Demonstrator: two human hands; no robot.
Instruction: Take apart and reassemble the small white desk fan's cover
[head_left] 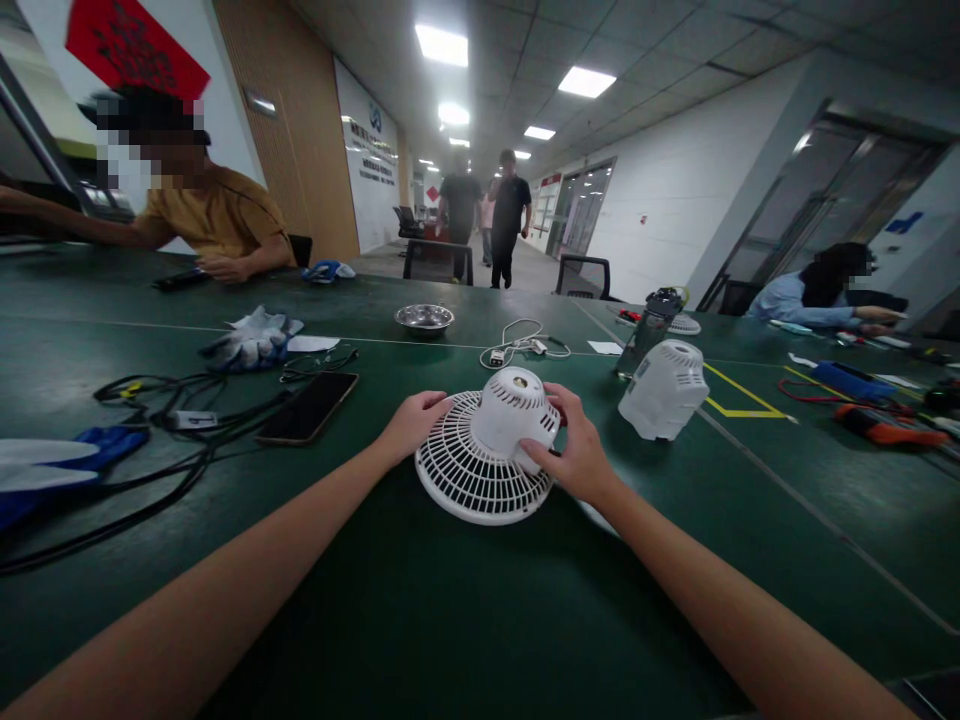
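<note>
A white fan head [495,455] lies on the green table, its round slatted grille facing down and its vented motor housing on top. My right hand [577,445] is closed around the right side of the housing, thumb in front and fingers behind. At the grille's left rim is my left hand [416,428], its fingers bent over the edge and partly hidden. Part of a white curved piece [596,515] shows under my right wrist. Beyond my right hand stands a white plastic housing [664,390].
A steel bowl [424,319] and a coiled white cable [525,345] lie behind the fan head. A phone [309,408], black cables [202,440] and work gloves [251,338] are leftward. A dark bottle [651,330] stands right. People sit at both sides; others walk behind.
</note>
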